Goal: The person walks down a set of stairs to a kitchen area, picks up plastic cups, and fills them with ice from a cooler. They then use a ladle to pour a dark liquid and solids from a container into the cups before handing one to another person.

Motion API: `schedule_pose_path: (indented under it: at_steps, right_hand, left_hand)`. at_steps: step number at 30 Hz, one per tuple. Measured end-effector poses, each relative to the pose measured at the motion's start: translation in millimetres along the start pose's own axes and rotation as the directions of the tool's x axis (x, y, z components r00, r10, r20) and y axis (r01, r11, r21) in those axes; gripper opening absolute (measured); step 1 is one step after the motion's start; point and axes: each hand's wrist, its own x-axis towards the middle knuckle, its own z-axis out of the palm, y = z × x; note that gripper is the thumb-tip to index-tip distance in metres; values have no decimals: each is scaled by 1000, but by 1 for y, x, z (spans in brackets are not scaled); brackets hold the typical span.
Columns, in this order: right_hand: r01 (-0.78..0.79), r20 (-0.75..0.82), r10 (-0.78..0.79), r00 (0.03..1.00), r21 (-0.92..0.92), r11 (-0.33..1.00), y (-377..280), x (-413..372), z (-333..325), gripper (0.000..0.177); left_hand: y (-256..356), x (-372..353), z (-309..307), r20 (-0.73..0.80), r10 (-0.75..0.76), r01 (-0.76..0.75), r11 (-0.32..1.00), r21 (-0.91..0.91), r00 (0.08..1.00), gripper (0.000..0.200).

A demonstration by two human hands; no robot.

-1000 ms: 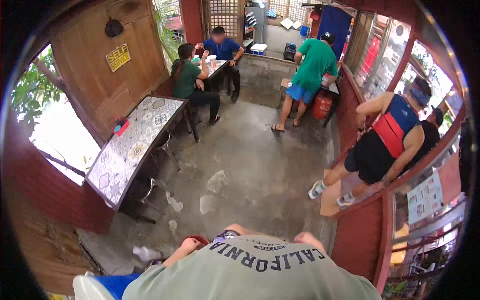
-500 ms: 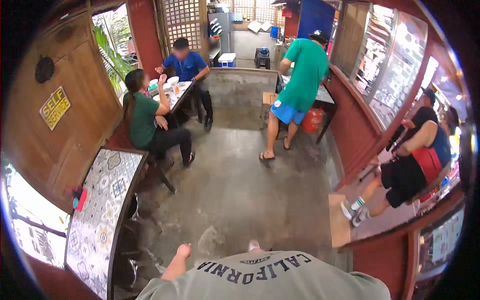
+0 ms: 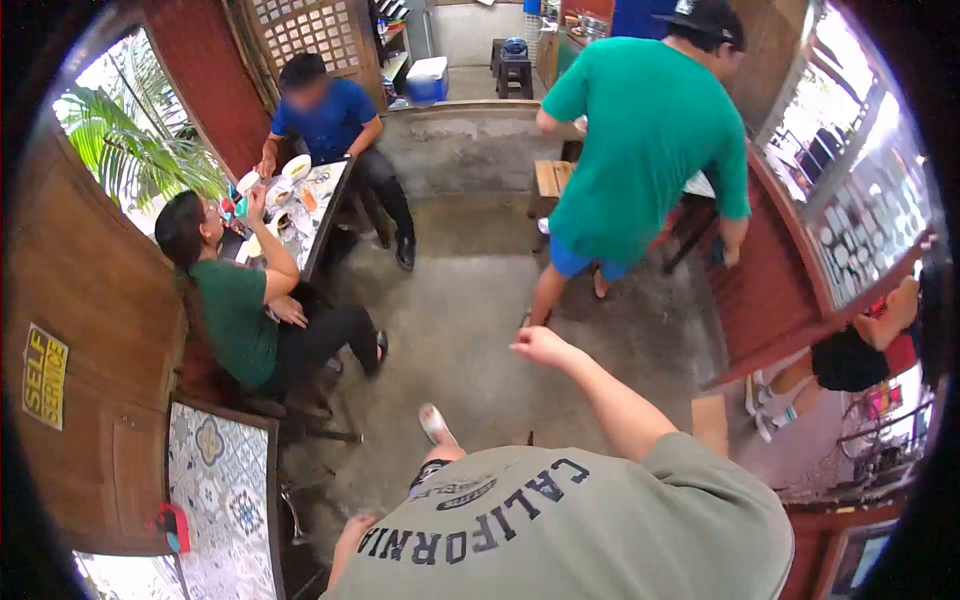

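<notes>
My right hand point(image 3: 545, 347) is stretched out in front of my chest, above the concrete floor point(image 3: 450, 290). Its fingers are loosely curled and no object shows in them. Low at the left edge of my olive shirt point(image 3: 580, 520), part of my left hand point(image 3: 358, 525) shows; its fingers are mostly hidden. One foot in a light slipper point(image 3: 436, 424) is on the floor ahead. A person in a green shirt point(image 3: 650, 140) stands ahead on the right, bent over beside a wooden stool point(image 3: 552, 178).
Two people sit at a table with dishes point(image 3: 322, 185) on the left. A patterned table point(image 3: 215, 500) with a red item point(image 3: 176, 527) is at the lower left. A low concrete wall point(image 3: 450, 150) crosses ahead. Another person point(image 3: 850, 357) sits beyond the red right wall point(image 3: 775, 270).
The view has moved forward. My right hand has come into view in front, and my left hand has dropped back. The person in green has turned, with one arm lowered to the right.
</notes>
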Motion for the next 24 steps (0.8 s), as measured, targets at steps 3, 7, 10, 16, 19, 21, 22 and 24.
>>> schedule_pose_path:
  at_steps: [3, 7, 10, 16, 19, 21, 22, 24]
  right_hand:
    - [-94, 126, 62, 990, 266, 959, -55, 151, -30, 25]
    - [-319, 209, 249, 946, 740, 592, -59, 335, -24, 30]
    - [-490, 290, 403, 868, 635, 597, -26, 449, -25, 32]
    - [-411, 364, 195, 911, 845, 342, -56, 540, -82, 57]
    - [-106, 63, -127, 990, 924, -367, -47, 606, -97, 64]
    - [-6, -81, -203, 976, 919, -394, -54, 637, -127, 69]
    - [76, -136, -114, 984, 903, -423, -46, 657, -143, 73]
    - [-186, 184, -42, 982, 899, -396, -51, 644, -220, 80]
  left_hand:
    - [58, 65, -42, -81, 55, -61, 996, -66, 995, 17]
    - [229, 180, -100, -178, 315, -331, 941, -72, 932, 22]
    - [450, 236, -112, -120, 500, -513, 848, -134, 858, 25]
    - [843, 168, -70, 126, 934, -924, 296, 243, 333, 42]
    - [964, 190, -29, 312, 950, -902, -135, 410, 0, 45]
    - [1026, 225, -14, 403, 913, -764, -308, 566, -69, 48]
    - [1059, 240, -16, 443, 895, -770, -242, 590, 58, 48]
    - [1114, 296, -7, 346, 912, -597, -155, 788, 219, 47]
